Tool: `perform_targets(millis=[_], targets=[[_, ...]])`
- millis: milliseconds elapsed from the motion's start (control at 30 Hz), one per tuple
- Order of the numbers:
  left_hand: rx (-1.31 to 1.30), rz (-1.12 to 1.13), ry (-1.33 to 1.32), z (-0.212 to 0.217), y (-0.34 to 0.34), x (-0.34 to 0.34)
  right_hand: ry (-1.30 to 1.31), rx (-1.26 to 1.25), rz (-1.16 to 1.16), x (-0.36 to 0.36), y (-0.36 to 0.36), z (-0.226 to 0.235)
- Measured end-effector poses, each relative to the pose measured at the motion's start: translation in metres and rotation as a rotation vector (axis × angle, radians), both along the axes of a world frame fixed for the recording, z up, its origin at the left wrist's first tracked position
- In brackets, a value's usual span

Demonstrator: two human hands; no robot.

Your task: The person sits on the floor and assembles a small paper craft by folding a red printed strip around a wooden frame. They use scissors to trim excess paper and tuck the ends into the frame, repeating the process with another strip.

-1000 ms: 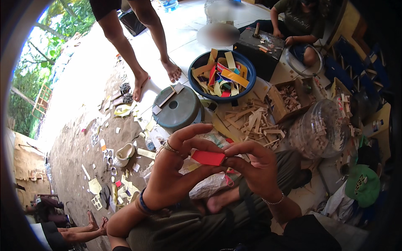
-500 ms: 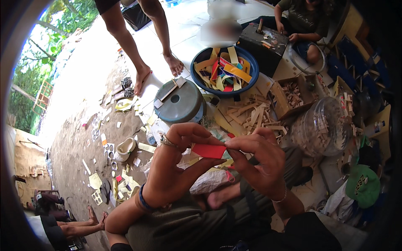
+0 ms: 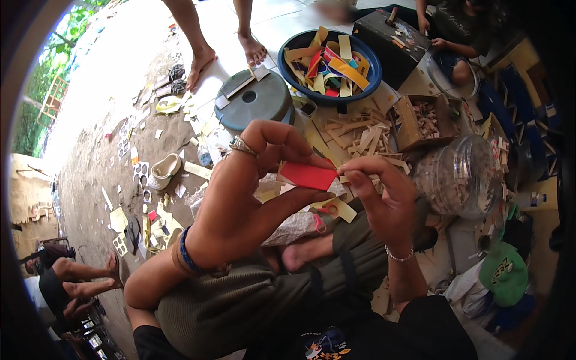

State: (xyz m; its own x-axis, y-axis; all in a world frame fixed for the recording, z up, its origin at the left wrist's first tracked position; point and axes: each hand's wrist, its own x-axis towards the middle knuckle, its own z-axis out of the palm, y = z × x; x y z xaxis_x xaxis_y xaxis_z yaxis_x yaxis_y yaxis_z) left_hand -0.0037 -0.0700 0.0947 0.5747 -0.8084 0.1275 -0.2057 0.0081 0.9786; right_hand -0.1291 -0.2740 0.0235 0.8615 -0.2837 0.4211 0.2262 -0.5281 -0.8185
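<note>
A small flat red piece of card [image 3: 308,175] with a pale strip along its left end is between my hands. My left hand [image 3: 234,198] holds it, the thumb below and the curled fingers above and behind. My right hand [image 3: 384,192] has its thumb and forefinger pinched at the card's right corner; the exact grip of the fingertips is partly hidden. Beneath the hands, scissors with orange handles [image 3: 328,209] and pale yellow paper scraps [image 3: 342,211] lie by a whitish sack [image 3: 291,230] near my folded legs.
Ahead are a round grey-green tub [image 3: 255,111] with strips on top and a blue basin [image 3: 373,84] of coloured strips. Wooden sticks [image 3: 366,135], a carton [image 3: 414,129] and a clear jar [image 3: 453,180] stand right. People's legs [image 3: 198,36] are close ahead; another person [image 3: 462,36] sits far right.
My view has shifted, and the red card shows more of its face. My right thumb has spread a little from the forefinger, while my left hand keeps its hold.
</note>
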Motion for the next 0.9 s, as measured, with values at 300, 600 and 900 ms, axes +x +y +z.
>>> perform_targets(millis=[300, 600, 900], targets=[[-0.179, 0.16, 0.367, 0.006, 0.003, 0.003, 0.679, -0.589, 0.044, -0.057, 0.029, -0.208], [-0.247, 0.21, 0.652, 0.01, 0.002, 0.006, 0.542, -0.505, -0.1, -0.069, 0.037, -0.26], [-0.217, 0.231, 0.59, 0.007, 0.008, 0.008, 0.677, -0.074, -0.037, -0.092, 0.023, -0.211]])
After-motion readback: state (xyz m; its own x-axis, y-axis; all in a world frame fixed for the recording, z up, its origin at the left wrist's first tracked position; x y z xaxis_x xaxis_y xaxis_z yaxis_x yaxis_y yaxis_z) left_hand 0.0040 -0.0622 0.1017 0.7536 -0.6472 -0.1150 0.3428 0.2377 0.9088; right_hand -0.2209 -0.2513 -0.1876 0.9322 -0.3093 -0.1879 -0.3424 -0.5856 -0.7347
